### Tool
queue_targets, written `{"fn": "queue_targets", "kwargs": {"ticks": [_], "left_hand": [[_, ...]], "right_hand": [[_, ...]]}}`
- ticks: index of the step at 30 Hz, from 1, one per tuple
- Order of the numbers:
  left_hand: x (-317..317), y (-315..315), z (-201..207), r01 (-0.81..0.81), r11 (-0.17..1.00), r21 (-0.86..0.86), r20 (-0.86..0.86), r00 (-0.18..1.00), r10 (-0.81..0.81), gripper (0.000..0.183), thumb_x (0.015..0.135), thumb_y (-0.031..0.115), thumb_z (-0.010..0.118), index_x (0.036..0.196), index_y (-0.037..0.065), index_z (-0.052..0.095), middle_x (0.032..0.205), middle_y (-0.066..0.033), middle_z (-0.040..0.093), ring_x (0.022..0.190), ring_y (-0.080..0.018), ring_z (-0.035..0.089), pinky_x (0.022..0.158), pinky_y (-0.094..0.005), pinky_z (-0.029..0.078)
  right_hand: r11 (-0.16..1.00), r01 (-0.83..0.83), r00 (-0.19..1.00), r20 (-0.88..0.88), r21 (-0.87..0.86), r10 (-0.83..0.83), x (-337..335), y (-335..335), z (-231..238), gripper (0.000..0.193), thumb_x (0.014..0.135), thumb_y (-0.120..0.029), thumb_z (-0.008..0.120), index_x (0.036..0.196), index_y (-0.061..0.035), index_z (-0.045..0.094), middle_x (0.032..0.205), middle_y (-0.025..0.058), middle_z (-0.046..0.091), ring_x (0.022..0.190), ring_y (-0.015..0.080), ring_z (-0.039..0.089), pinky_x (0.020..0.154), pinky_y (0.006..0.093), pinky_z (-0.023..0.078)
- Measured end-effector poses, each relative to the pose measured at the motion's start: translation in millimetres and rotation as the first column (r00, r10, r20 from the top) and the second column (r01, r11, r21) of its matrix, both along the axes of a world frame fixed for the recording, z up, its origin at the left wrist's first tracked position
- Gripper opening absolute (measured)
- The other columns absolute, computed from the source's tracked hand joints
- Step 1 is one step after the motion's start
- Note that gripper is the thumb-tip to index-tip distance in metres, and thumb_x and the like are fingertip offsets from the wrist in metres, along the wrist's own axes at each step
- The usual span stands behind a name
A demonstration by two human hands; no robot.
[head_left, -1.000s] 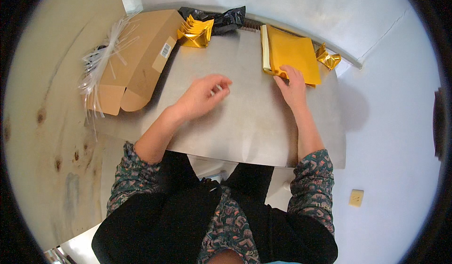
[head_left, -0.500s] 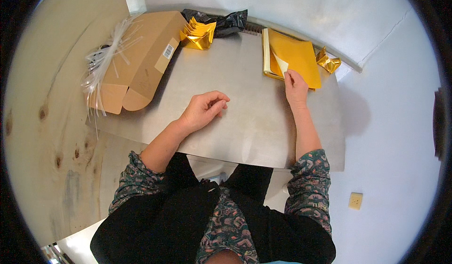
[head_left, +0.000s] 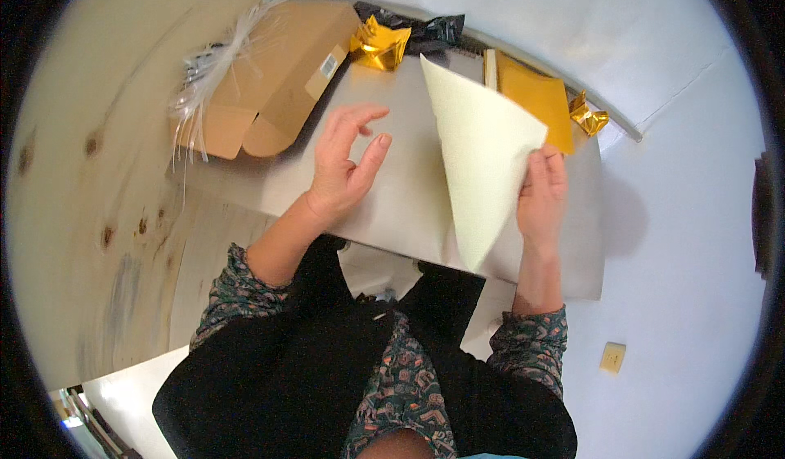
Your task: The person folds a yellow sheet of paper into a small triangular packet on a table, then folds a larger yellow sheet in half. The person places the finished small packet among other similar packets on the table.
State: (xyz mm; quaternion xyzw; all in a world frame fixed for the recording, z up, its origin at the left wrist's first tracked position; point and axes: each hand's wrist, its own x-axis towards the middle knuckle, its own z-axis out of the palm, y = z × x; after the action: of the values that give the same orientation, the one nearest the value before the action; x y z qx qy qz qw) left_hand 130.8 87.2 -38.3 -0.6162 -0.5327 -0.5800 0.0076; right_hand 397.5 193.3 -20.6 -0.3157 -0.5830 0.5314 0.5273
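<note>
A pale sheet [head_left: 482, 156] is pinched by one corner between the thumb and fingers of the right hand [head_left: 544, 193] and held up over the table [head_left: 401, 205], in front of the yellow stack [head_left: 536, 91]. The left hand [head_left: 342, 163] is held near the box [head_left: 278, 74], thumb and fingers parted.

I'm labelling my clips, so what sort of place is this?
Probably an indoor handcraft workspace: a grey table holds a stack of gold paper and some folded gold pieces.
</note>
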Motion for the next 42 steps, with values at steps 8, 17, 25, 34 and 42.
{"fn": "queue_targets", "kwargs": {"ticks": [8,17,25,34,42], "left_hand": [[0,-55,7,0.316,0.912,-0.263,-0.445,0.799,-0.405,0.058,0.085,0.043,0.073,0.128,0.005,0.059,0.136,-0.0180,0.055,0.130,-0.0370,0.049,0.108,-0.0464,0.040],[0,-78,-34,0.178,0.738,-0.651,-0.523,0.600,-0.606,0.085,0.076,0.035,0.080,0.148,0.011,0.043,0.152,-0.0166,0.042,0.146,-0.0346,0.032,0.119,-0.0518,0.028],[-15,-63,-49,0.277,0.759,-0.590,-0.440,0.678,-0.589,0.060,0.081,0.011,0.073,0.139,0.014,0.055,0.147,-0.0128,0.051,0.138,-0.0310,0.046,0.115,-0.0450,0.038],[-19,-34,-33,0.339,0.724,-0.600,0.009,0.908,-0.418,0.022,0.096,0.023,0.066,0.107,0.004,0.071,0.094,-0.0139,0.072,0.084,-0.0301,0.070,0.074,-0.0360,0.056],[-23,-5,-22,0.179,0.620,-0.764,0.041,0.972,-0.230,0.022,0.093,0.022,0.069,0.097,0.001,0.064,0.081,-0.0151,0.071,0.073,-0.0269,0.071,0.067,-0.0364,0.056]], "right_hand": [[0.955,0.070,0.984,0.177,-0.288,-0.019,48,3,-51,0.015,0.103,-0.021,0.055,0.101,-0.0075,0.062,0.073,-0.0063,0.059,0.058,0.0024,0.047,0.053,0.0199,0.037],[0.880,0.005,0.580,0.716,0.474,-0.389,68,-23,-61,0.033,0.091,-0.015,0.067,0.121,-0.0050,0.062,0.116,0.0114,0.063,0.099,0.0226,0.060,0.082,0.0360,0.051],[0.794,-0.589,0.440,0.884,0.151,0.157,81,-74,-24,0.074,0.070,-0.038,0.084,0.134,-0.0099,0.059,0.150,0.0123,0.047,0.141,0.0328,0.041,0.121,0.0502,0.026],[0.930,-0.366,0.585,0.773,-0.018,0.245,92,-56,-27,0.052,0.077,-0.025,0.082,0.123,-0.0050,0.067,0.127,0.0163,0.066,0.123,0.0301,0.060,0.110,0.0426,0.042],[0.980,-0.009,0.716,0.683,-0.199,0.145,74,-32,-53,0.014,0.094,-0.013,0.068,0.101,-0.0011,0.069,0.084,0.0023,0.068,0.079,0.0079,0.058,0.071,0.0258,0.047]]}}
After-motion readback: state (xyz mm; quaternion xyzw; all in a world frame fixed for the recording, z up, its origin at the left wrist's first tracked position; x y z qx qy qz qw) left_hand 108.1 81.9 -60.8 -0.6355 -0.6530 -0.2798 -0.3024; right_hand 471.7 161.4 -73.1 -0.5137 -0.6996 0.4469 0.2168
